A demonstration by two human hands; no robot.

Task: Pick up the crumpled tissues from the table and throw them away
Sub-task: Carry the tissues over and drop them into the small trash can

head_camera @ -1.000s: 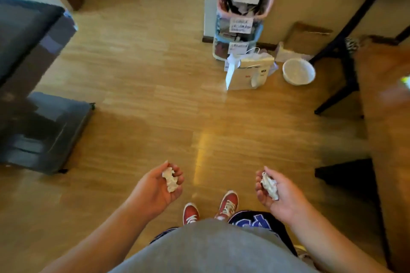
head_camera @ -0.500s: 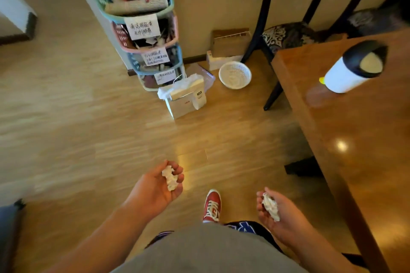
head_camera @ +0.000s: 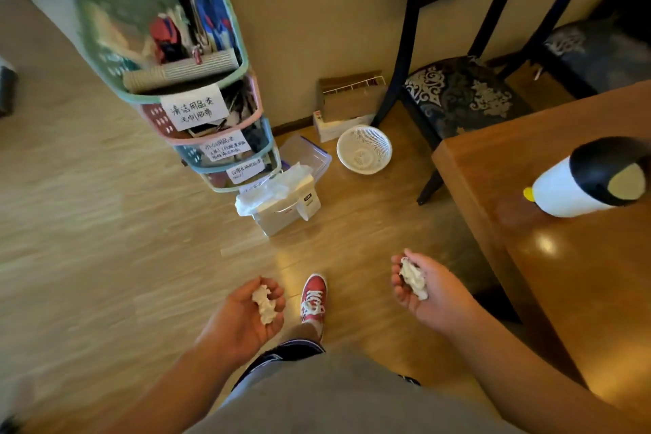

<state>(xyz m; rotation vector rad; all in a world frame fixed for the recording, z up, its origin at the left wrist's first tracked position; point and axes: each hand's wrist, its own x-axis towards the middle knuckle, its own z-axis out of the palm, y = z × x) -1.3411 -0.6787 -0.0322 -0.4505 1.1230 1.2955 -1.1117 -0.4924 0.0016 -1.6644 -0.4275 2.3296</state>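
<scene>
While palms face up, left hand [head_camera: 246, 315] cupping crumpled tissue [head_camera: 263, 303], right hand [head_camera: 428, 287] cupping another tissue [head_camera: 413, 278].

1. The crumpled tissues [head_camera: 264, 306] look like soft, wrinkled white paper.
2. The table [head_camera: 563, 275] is glossy brown wood that catches spots of light.
3. The floor [head_camera: 105, 222] is smooth wood-look plank with a sheen.
4. The basket [head_camera: 364, 150] is white perforated plastic.
5. The chair seat [head_camera: 458, 95] is patterned cloth.
6. The rack labels [head_camera: 195, 109] are matt paper.
</scene>
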